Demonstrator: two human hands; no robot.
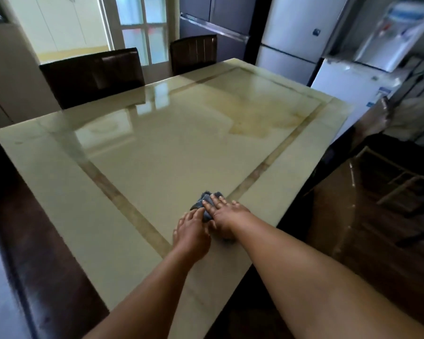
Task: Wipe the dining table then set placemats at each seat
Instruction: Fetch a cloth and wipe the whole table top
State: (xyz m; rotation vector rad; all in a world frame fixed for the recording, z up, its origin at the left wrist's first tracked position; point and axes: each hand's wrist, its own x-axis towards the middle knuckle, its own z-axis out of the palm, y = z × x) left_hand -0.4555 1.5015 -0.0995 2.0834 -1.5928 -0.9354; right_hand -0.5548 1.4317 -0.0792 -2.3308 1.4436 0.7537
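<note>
Left hand: the left hand (192, 228) lies flat with straight fingers, its fingertips touching the near edge of the cloth (206, 204); it holds nothing.
Right hand: the right hand (227, 214) presses flat on top of the cloth, fingers straight and spread, not curled round it.
Cloth: a small, bunched, grey-blue rag, on the worktop (157, 155) near its front right corner, just inside the darker inlaid band (274, 155).
Step in hand: by my judgement the wiping is under way and little of the surface looks covered so far; no placemats are in view.
Doing it well: I would keep the palm flat and the cloth spread rather than bunched, work in overlapping strokes from the near edge outward, and take the border strip outside the inlay as well as the middle panel.
Watch point: the brownish patch (262, 118) toward the far right may be a stain or only the stone's pattern; I cannot tell, but it merits a firm pass.
Seats: two dark chairs (93, 74) stand at the far side, pushed in against the worktop.
Containers: a dark round tub (399, 152) sits on the floor to the right; its contents are hidden.
Beyond: a pale fridge (296, 33) and a water dispenser (387, 33) stand past the far right corner; whether anything is in them cannot be seen.
</note>
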